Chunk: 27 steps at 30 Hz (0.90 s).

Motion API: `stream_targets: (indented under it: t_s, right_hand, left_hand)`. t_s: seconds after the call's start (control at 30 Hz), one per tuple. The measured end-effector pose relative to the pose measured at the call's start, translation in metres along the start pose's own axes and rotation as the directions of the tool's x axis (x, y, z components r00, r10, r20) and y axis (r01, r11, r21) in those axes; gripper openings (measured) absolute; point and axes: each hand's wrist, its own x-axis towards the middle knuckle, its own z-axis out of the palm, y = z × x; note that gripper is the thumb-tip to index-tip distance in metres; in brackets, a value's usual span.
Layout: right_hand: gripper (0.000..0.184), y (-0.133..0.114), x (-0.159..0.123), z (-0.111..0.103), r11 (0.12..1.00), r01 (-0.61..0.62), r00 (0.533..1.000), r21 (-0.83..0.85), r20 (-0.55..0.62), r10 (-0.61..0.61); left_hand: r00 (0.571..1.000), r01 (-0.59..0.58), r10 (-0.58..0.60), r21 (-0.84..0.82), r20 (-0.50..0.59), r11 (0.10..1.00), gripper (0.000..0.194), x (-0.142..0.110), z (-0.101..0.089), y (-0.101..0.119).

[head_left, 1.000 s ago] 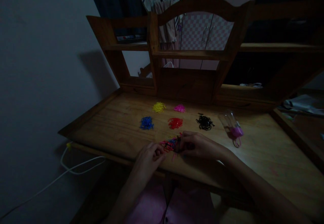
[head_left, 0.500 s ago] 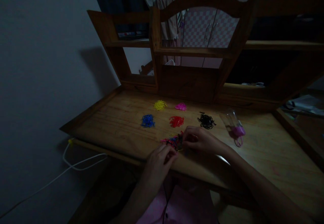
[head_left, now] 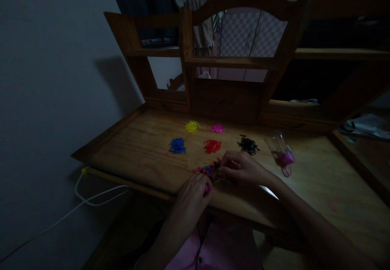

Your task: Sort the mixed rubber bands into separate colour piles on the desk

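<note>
A mixed pile of coloured rubber bands [head_left: 208, 169] lies near the desk's front edge, between my two hands. At its near side my left hand [head_left: 195, 192] is closed, with a bit of pink, seemingly rubber bands, showing between thumb and fingers. My right hand [head_left: 240, 167] touches the pile's right side, its thumb and fingertips pinched together; what they hold is too dark to make out. Beyond lie sorted heaps: blue bands [head_left: 177, 145], red bands [head_left: 212, 146], black bands [head_left: 248, 145], yellow bands [head_left: 192, 127] and pink bands [head_left: 217, 128].
A clear bottle with a pink cap [head_left: 286, 157] lies on the wooden desk [head_left: 134, 148], right of the black heap. Wooden shelving [head_left: 225, 99] rises along the back. A white cable [head_left: 100, 197] hangs off the left front edge. The room is dim.
My left hand has moved right along the pile's near side, and its fingers have closed with pink showing between them. My right hand stays at the pile. The view has shifted slightly.
</note>
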Motion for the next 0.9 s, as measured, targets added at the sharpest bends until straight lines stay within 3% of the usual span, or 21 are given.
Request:
stream_targets:
  t_s: [0.13,0.27,0.4,0.5,0.67,0.8,0.9]
  right_hand:
    - [0.027,0.005,0.001,-0.005,0.997,-0.005,0.991,-0.081,-0.137,-0.006]
    - [0.025,0.018,0.003,-0.009,0.989,-0.048,0.968,-0.142,-0.252,0.011]
    - [0.024,0.030,0.004,-0.010,0.976,-0.106,0.951,-0.191,-0.305,0.043]
    - [0.023,0.032,0.004,-0.008,0.963,-0.120,0.943,-0.241,-0.330,0.035]
    - [0.024,0.028,0.004,-0.008,0.957,-0.141,0.935,-0.252,-0.351,0.046]
    - [0.017,0.027,0.002,-0.012,0.974,-0.110,0.951,-0.200,-0.307,0.045]
    - [0.012,0.024,-0.001,-0.014,0.984,-0.043,0.981,-0.171,-0.192,0.010]
  left_hand:
    - [0.998,-0.064,0.065,0.019,-0.020,0.998,0.005,0.026,-0.019,-0.004]
    - [0.965,-0.220,0.235,0.132,-0.117,0.967,0.001,0.099,-0.042,-0.007]
    - [0.938,-0.309,0.337,0.243,-0.085,0.920,0.007,0.173,-0.040,-0.005]
    - [0.917,-0.365,0.394,0.267,-0.065,0.892,0.016,0.199,-0.031,-0.007]
    - [0.902,-0.373,0.418,0.289,-0.110,0.882,0.026,0.189,-0.041,-0.018]
    - [0.888,-0.416,0.437,0.159,-0.143,0.896,0.017,0.136,-0.059,-0.022]
    - [0.917,-0.390,0.392,0.040,-0.071,0.920,0.016,0.087,-0.061,-0.024]
